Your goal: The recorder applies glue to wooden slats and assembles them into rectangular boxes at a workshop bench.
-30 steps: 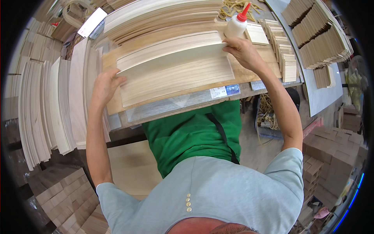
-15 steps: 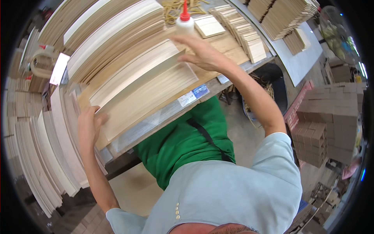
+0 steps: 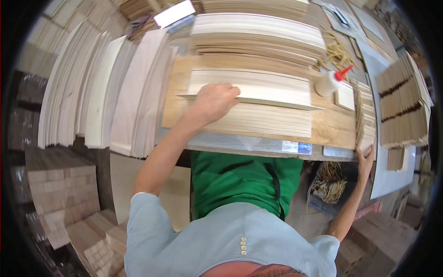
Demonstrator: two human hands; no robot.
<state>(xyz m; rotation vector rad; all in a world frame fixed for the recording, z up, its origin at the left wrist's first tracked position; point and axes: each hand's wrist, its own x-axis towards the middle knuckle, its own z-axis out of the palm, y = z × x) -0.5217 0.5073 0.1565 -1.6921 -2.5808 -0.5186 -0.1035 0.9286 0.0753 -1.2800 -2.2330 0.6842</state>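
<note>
My left hand (image 3: 216,102) is closed over the top edge of a thin wooden strip (image 3: 277,104), which stands on edge lengthwise. Pale flat wooden board (image 3: 272,121) shows on both sides of the strip; whether it is one piece or two I cannot tell. All of it rests on a larger tan work board (image 3: 339,131). At the table's right front corner, my right hand (image 3: 365,161) has its thumb and fingers around the near end of a row of small wooden panels (image 3: 364,108). A white glue bottle (image 3: 326,84) with a red nozzle stands beyond the strip's right end.
Long boards (image 3: 258,30) are stacked behind the work board, and more boards (image 3: 138,92) stand at the left. A small pale panel (image 3: 344,96) lies beside the bottle. Tan bands (image 3: 339,53) lie behind it. Stacked panels (image 3: 401,104) stand farther right. Below the table's edge sits a dark bin (image 3: 327,184).
My left hand has moved from the strip's left end to nearer its middle. My right hand has let go of the strip and reached right to the small panels. The view has turned.
</note>
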